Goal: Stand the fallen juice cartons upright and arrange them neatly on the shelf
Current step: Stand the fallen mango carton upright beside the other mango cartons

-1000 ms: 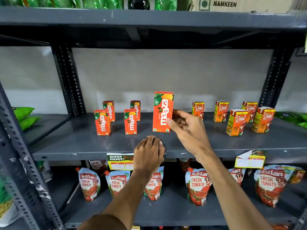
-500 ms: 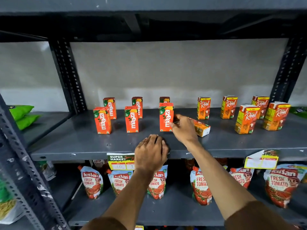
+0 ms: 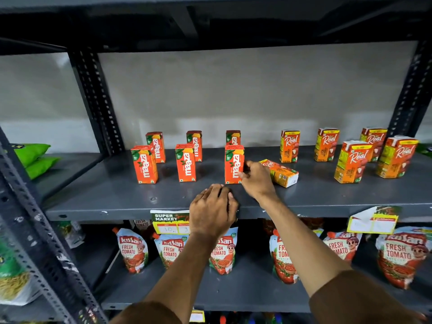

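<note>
Right hand (image 3: 256, 181) at the right edge of the front Maaza carton (image 3: 234, 164); fingers curled against its side, thumb near the lower corner. Cannot tell whether it clamps the carton or only touches it. Left hand (image 3: 214, 210) lies flat, fingers together, on the front lip of the shelf (image 3: 105, 195), holding nothing.

Carton stands upright, third in the front row of Maaza packs; three more stand behind. One fallen Real carton (image 3: 280, 173) lies on its side just right of the right hand, touching or nearly touching the knuckles. Five Real cartons upright further right.

Risks (judgement): pulling the hand away sideways could tip the Maaza carton, which is tall and narrow-based. The wrist could also nudge the fallen carton toward the shelf edge. The Real group looks unevenly spaced, so crowding may knock a neighbour.

Legible: "maaza", "10/-", "Real", "SUPER MARKET" on the price tag (image 3: 170, 222), "Kissan FRESH TOMATO" on the pouches (image 3: 132, 250) below
</note>
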Available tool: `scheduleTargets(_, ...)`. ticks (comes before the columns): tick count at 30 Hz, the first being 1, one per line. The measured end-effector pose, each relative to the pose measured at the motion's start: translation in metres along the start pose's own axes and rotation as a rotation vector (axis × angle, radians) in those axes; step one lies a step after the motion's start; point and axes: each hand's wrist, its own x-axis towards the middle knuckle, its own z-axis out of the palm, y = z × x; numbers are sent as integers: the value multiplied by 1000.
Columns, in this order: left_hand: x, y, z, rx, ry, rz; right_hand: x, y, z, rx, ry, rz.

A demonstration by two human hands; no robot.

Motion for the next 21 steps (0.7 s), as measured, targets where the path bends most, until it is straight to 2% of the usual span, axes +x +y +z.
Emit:
scheduleTargets(2, -2, 2, -4, -4, -18, -12, -7, 0, -4, -10, 18, -30)
scheduleTargets(5, -4, 4, -7, -39, 27, -22, -15, 2, -19, -64, 183, -114)
scheduleTargets(9, -3, 35, -7, -191, 164, 151, -12, 18, -54, -185, 350, -158)
scheduleTargets(11, 9, 60, -9, -212, 116, 144, -9, 29, -68, -293, 316, -106)
scheduleTargets(14, 25, 91, -9, -159, -43, 53, -6, 43, -79, -421, 193, 15)
scheduleTargets(17, 26, 105, 0, -52, -86, -26, -6, 60, -81, -361, 114, 56)
scheduleTargets(21, 22, 110, 11, 12, -80, -18, -4, 71, -83, -243, 67, -4)
